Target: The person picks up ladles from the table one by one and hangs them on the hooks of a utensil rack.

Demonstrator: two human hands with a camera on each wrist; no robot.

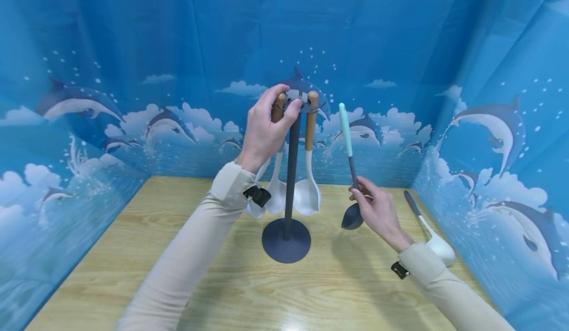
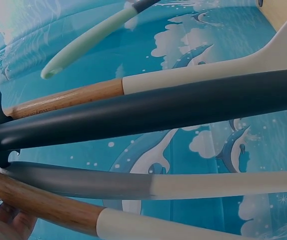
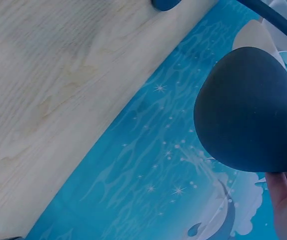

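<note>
A dark grey utensil stand (image 1: 291,173) with a round base stands upright on the table. My left hand (image 1: 265,128) grips its top rim, beside a wooden handle. From the rim hang a white ladle (image 1: 307,197) with a wooden handle, a second white utensil (image 1: 275,195) with a wooden handle, and a white one with a grey handle (image 2: 83,181). Right of the stand, my right hand (image 1: 378,212) pinches a dark ladle (image 1: 345,128) by its lower shaft. Its mint handle points up and its bowl (image 3: 246,110) hangs low, above the table.
A white ladle (image 1: 440,248) with a grey handle lies near the right edge of the wooden table (image 1: 240,291), partly behind my right wrist. A blue dolphin-print curtain (image 1: 155,34) surrounds the back and sides.
</note>
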